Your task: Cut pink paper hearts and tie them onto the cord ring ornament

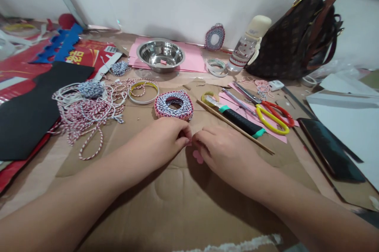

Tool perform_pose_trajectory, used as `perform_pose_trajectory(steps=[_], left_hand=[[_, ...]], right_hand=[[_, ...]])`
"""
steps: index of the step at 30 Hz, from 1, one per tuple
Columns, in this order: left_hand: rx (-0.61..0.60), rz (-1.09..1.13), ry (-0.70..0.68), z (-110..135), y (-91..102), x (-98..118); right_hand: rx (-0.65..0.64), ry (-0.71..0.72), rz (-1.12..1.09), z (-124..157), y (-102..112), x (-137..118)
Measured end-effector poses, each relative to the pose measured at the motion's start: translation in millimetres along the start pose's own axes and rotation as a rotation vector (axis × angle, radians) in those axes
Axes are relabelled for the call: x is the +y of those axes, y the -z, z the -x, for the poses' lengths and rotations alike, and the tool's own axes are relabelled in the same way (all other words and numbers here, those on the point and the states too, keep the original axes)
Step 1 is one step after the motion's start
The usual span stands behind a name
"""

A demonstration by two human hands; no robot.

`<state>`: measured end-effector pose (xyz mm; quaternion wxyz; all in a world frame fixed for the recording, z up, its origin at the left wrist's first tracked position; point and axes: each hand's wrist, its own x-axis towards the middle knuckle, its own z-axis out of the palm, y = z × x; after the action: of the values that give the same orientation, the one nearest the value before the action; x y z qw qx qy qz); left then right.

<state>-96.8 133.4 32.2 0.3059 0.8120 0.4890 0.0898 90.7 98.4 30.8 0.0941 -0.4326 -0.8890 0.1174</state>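
Observation:
My left hand is closed, thumb and forefinger pinching a small piece of pink paper. Right up against it, my right hand is closed too, with its fingertips bent inward; whatever they grip is hidden. Below those fingertips a pink paper cutout with a rounded, petal-like edge lies on the cardboard sheet. Just beyond my left hand sits a ring wound with blue-and-white cord and edged in red.
Tangled cords lie left, near a tape roll. A steel bowl stands behind. To the right are a utility knife, a wooden stick, scissors and a phone. A bottle and handbag stand at the wall.

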Motion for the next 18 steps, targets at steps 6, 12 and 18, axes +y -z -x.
perform_pose_trajectory(steps=[6, 12, 18], left_hand=[[0.001, -0.022, -0.001, 1.0, -0.1, -1.2], [-0.013, -0.047, -0.004, 1.9, 0.0, 2.2], [-0.015, -0.068, -0.009, 0.8, -2.1, 0.7]], right_hand=[[0.012, 0.027, 0.071, -0.2, -1.2, -4.2], [0.035, 0.101, 0.207, -3.6, -1.3, -10.4], [-0.001, 0.176, 0.391, -0.9, -3.9, -25.7]])
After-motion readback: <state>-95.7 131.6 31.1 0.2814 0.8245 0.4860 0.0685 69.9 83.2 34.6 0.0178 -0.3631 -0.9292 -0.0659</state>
